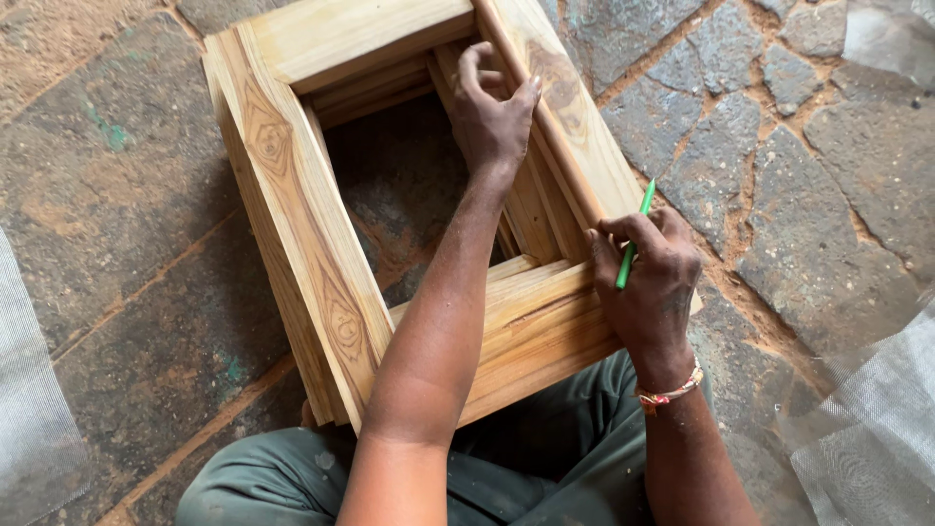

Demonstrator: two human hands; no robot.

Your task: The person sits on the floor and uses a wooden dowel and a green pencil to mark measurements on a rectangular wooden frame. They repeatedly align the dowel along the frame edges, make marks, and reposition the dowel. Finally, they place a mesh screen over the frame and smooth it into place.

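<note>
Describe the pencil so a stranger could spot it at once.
Find the wooden frame lying on the stone floor. At its near right corner, the right hand holds a slim pencil against the wood. It is the only bright green thing there.

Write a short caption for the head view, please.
Left hand presses a thin wooden strip onto a square wooden frame; right hand holds a green pencil.

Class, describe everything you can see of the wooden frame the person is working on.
The wooden frame is a rectangular, open-centred piece of pale yellowish timber with bold brown grain and stepped inner edges. It stands on a stone floor, tilted against the seated person's legs. The left hand grips a thin wooden strip lying along its right rail; the right hand, holding a green pencil, rests at the near right corner.
</note>
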